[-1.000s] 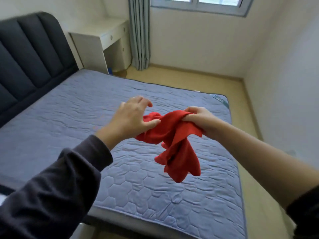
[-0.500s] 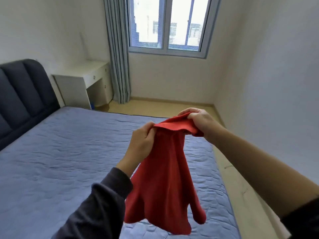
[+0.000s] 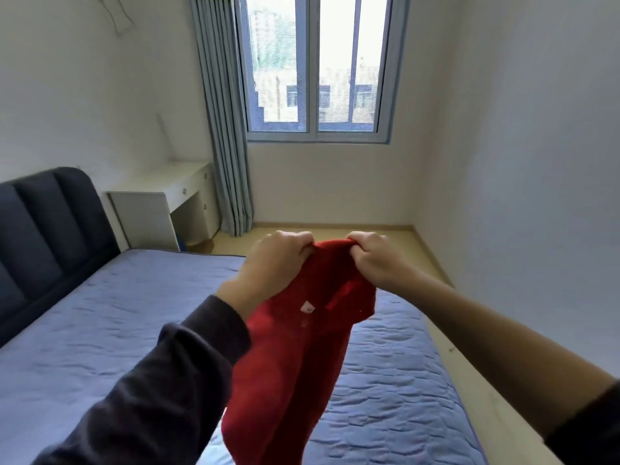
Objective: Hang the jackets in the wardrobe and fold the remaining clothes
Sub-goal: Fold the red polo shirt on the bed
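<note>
Only storage-type thing in view is the white desk [image 3: 161,203] in the far left corner next to the grey curtain [image 3: 224,129], and its drawers are closed, so no telling what's in them. Both arms are stretched out in front of the person. The left hand [image 3: 275,263] and the right hand [image 3: 375,260] are up side by side, close together but not touching, knuckles on top. Both are fists clamped on the same thing: each has its fingers curled tight round the top edge of a red garment [image 3: 295,357], left hand on the left end of that edge, right hand on the right end, with a short hump of cloth bunched between them. The left arm has a dark sleeve [image 3: 151,397] down to the wrist, while the right forearm is bare. The garment hangs straight down from the two grips, in the air in front of the bed [image 3: 100,330] with the blue-grey quilted mattress behind it. A small white tag [image 3: 307,308] shows just below the hands. The bottom of the cloth runs off the lower edge of the view, so can't tell if it touches the mattress. Dark padded headboard [image 3: 43,229] on the left, window [image 3: 315,68] straight ahead, and a strip of light wood floor [image 3: 476,380] along the right side of the bed.
</note>
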`<state>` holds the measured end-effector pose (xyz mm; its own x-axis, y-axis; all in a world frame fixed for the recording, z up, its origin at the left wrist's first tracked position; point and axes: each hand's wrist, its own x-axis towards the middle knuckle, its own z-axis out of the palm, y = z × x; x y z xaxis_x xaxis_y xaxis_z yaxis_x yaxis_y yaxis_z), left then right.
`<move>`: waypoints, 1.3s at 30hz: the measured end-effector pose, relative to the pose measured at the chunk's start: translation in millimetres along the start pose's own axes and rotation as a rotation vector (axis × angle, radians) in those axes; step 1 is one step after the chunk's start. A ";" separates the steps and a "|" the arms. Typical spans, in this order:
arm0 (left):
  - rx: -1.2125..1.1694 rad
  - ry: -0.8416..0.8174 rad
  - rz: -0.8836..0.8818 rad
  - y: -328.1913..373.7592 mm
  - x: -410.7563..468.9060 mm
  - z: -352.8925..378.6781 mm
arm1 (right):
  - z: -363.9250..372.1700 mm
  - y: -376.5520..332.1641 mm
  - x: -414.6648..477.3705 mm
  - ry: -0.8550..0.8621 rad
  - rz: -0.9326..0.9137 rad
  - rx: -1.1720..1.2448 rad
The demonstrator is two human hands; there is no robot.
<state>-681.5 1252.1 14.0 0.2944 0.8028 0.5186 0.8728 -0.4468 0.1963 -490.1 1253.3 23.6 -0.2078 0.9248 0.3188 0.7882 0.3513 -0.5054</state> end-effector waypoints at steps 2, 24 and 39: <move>-0.099 -0.077 0.057 -7.3 -1.4 -6.0 | -4.4 -11.7 4.4 0.036 -0.002 0.082; -0.166 -0.200 -0.609 -66.0 -12.0 36.7 | -43.9 21.0 6.2 0.039 -0.106 -0.014; 0.078 -0.195 -0.371 -58.2 22.7 -58.2 | -56.8 18.4 -23.2 -0.491 -0.335 -1.040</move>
<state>-748.3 1273.3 62.7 0.0160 0.9665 0.2562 0.9581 -0.0882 0.2726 -437.8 1230.0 52.5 -0.5130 0.8462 -0.1441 0.6959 0.5083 0.5073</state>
